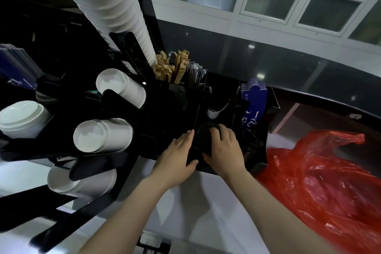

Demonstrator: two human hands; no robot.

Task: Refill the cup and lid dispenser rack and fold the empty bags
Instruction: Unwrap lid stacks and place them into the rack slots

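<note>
A black dispenser rack [115, 167] fills the left and middle of the view, with white paper cup stacks [107, 136] lying in its slots and a long white stack [115, 6] rising to the top. In a low compartment at the centre sits a stack of black lids [204, 130]. My right hand [224, 148] curls over these lids from the right. My left hand [177, 156] lies against their left side, fingers straight and thumb under the compartment's edge. A crumpled red plastic bag [321, 181] lies on the counter at the right.
White lids [20, 115] sit at the rack's far left. Brown stirrer packets [173, 68] and wrapped straws [195, 72] stand behind the lid compartment. Blue cup sleeves [254, 99] stand to its right, beside more black lids [252, 144]. A dark counter ledge [288, 72] runs behind.
</note>
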